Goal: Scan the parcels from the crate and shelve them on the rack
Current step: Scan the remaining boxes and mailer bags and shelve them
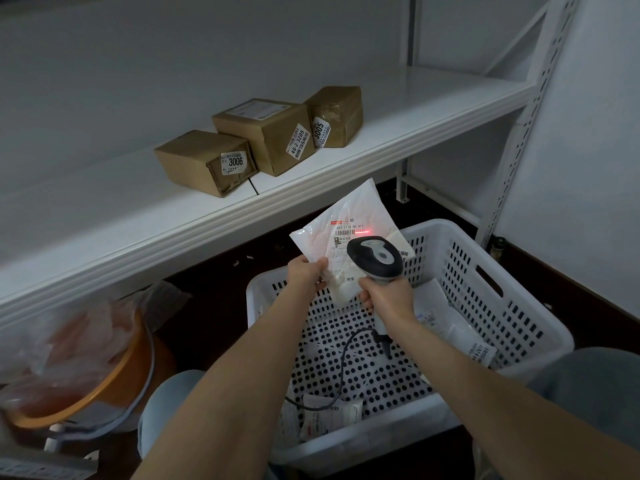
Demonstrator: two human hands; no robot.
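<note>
My left hand (304, 273) pinches the lower left edge of a white plastic mailer parcel (349, 223), held up above the white perforated crate (502, 306). My right hand (389, 297) grips the handle of a black and grey barcode scanner (375, 256), aimed at the parcel's label. A red scan line glows on the label's barcode. More white parcels (446, 320) lie in the crate at the right wall and near the front edge. Three brown cardboard boxes (266, 133) with numbered labels stand on the white rack shelf (415, 123).
The scanner's black cable (343, 372) loops down into the crate. An orange basin (114, 372) lined with a plastic bag stands at the lower left under the shelf. The rack's perforated upright (533, 109) rises on the right beside a white wall.
</note>
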